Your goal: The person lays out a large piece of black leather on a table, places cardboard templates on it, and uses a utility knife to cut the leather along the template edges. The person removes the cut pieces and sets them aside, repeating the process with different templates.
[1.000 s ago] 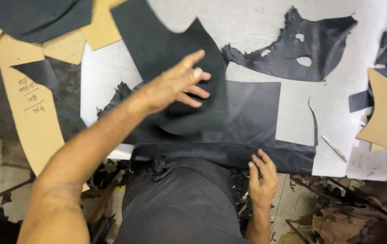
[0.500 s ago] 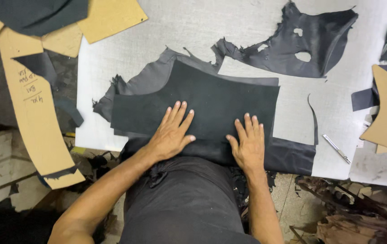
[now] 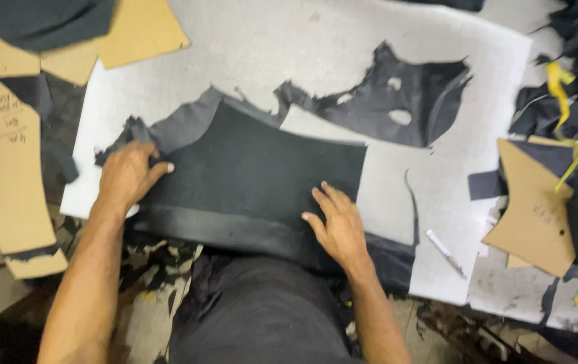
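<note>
A large black leather sheet (image 3: 262, 178) lies flat on a white cutting board (image 3: 282, 47), over a greyer layer that shows at its left edge. My left hand (image 3: 127, 174) presses flat on the sheet's left end, fingers spread. My right hand (image 3: 337, 226) rests flat on the sheet's lower right corner, near the board's front edge. Neither hand holds anything.
A ragged black offcut with holes (image 3: 403, 101) lies at the back right. A white marking pen (image 3: 445, 253) lies right of my right hand. Cardboard patterns sit at the left (image 3: 9, 155), top left (image 3: 137, 37) and right (image 3: 538, 209), among black and yellow scraps (image 3: 575, 81).
The black sheet, lifted in my left hand a second ago, now lies spread flat. My left hand has slid out to its left end and my right hand toward its right corner.
</note>
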